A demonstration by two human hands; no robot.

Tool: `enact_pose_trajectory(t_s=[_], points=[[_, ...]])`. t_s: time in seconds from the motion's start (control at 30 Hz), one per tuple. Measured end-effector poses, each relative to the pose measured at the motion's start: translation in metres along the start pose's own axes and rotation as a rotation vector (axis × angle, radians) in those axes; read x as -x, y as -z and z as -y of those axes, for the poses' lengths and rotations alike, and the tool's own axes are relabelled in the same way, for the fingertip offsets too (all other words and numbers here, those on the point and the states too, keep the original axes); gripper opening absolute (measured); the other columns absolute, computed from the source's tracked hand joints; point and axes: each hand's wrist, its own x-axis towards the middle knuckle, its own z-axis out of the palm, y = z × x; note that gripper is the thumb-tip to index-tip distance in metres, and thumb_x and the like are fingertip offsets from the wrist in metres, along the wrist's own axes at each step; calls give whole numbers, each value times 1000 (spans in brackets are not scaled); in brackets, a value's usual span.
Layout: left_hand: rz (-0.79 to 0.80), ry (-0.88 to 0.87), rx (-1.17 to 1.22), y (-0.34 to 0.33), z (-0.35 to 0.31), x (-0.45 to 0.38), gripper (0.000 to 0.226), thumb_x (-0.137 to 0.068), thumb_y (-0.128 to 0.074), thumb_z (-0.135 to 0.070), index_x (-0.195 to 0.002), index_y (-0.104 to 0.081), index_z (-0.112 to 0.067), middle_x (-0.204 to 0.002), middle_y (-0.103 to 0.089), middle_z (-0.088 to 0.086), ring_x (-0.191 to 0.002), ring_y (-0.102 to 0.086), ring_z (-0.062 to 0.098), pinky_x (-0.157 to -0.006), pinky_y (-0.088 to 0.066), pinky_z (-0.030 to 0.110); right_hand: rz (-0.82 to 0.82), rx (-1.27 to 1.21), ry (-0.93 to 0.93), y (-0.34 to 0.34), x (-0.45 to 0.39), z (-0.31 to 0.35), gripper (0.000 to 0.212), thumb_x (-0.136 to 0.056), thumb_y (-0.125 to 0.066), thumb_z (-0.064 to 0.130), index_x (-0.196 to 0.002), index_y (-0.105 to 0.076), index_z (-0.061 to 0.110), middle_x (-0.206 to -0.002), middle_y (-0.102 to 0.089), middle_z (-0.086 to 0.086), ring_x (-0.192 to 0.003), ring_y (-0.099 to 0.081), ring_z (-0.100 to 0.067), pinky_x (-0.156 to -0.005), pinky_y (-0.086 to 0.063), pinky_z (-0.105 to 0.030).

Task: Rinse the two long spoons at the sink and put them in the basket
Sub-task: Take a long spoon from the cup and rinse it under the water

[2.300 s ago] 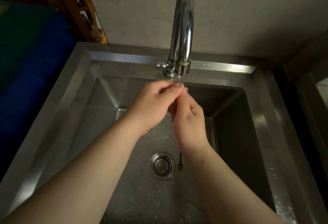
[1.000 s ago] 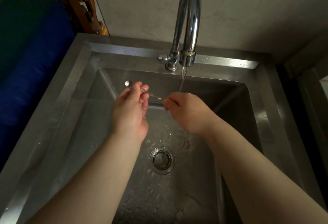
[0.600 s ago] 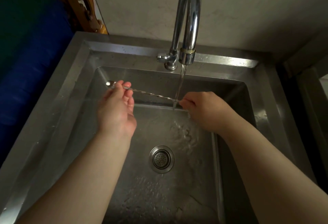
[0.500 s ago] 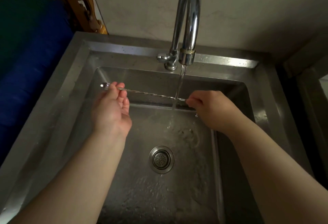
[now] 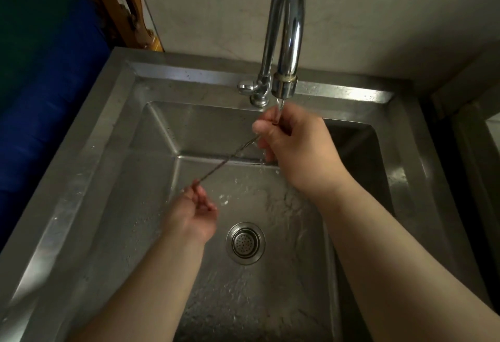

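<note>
Here my right hand (image 5: pixel 295 146) pinches the spoon's (image 5: pixel 227 159) upper end right under the tap (image 5: pixel 284 44), water running over my fingers; my left hand (image 5: pixel 193 213) nips the lower end, thumb and fingers closed on it (slanting across the sink (image 5: pixel 113 136)).

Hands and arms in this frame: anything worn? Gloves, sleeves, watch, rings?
Nothing worn that shows. The left hand and right hand are bare, no gloves, and no rings visible. Both forearms are bare to the frame's edge: no sleeves, watch or bands. Both look wet.
</note>
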Motion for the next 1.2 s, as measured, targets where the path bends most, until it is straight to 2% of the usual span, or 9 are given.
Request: enact_pose_trajectory(t_s=[0.1,0.3,0.4,0.63,0.77,0.93,1.03,1.13,1.2], points=[[8,148,43,9,19,-2,30,-103,-43,-16,-79,-60,-14,-40,-58,-8,-27,-46,-1,-52,-26,19,-26,33,51,-7,1,3,8,-92,-65,23,-89,-61,17,-68,-66,-5,-58,-61,-22,-62,-57,-44],[19,313,109,10,54,9,24,-101,-47,-16,-85,-64,-11,-50,-60,-5,-32,-49,2,-51,-28,18,-77,146,164,-9,7,4,11,-93,-63,29,-100,-60,21,-66,-59,12,-61,-60,-6,-58,-53,-24],[33,315,108,9,57,9,25,-101,-47,-20,-84,-63,-11,-53,-61,-5,-35,-51,3,-51,-29,19,-79,150,173,-5,11,2,9,-95,-60,27,-100,-58,20,-68,-63,2,-60,-61,-16,-58,-54,-38],[-18,203,-146,18,31,-9,30,-97,-52,-39,-87,-56,-10,-59,-64,2,-43,-55,10,-49,-30,20,-166,-48,-189,23,32,-43,4,-93,-57,19,-91,-58,22,-73,-75,2,-59,-71,-13,-53,-56,-26],[-87,-144,-522,29,17,-10,11,-94,-58,-29,-90,-60,-20,-85,-63,-4,-68,-58,10,-53,-41,19,-260,-324,-529,15,63,-97,6,-97,-55,5,-92,-53,8,-76,-78,-7,-60,-74,-15,-50,-52,-25],[16,-906,-1236,35,-3,-1,21,-90,-63,-18,-109,-64,-12,-109,-68,8,-103,-63,24,-85,-43,31,-370,-449,-792,-21,101,-167,12,-96,-56,1,-91,-50,10,-84,-75,-10,-55,-72,-8,-45,-47,-21],[-89,-1402,-1774,41,-19,2,34,-80,-68,-24,-111,-67,-11,-120,-62,17,-117,-51,41,-105,-35,51,-443,-528,-920,-43,117,-205,6,-96,-55,-1,-101,-56,-3,-84,-70,-18,-44,-64,-7,-35,-42,-17],[-226,-1529,-2074,48,-34,1,49,-73,-71,-32,-118,-66,-16,-147,-41,21,-145,-16,48,-113,5,65,-431,-522,-1030,-61,132,-240,18,-97,-53,4,-107,-62,-6,-80,-67,-19,-42,-57,-12,-38,-40,-19],[-332,-1443,-2179,51,-45,-5,56,-75,-69,-40,-125,-61,-18,-158,-23,22,-147,2,51,-109,9,69,-431,-530,-1079,-70,139,-257,19,-98,-53,8,-105,-64,-5,-78,-66,-18,-47,-53,-17,-41,-37,-22]])
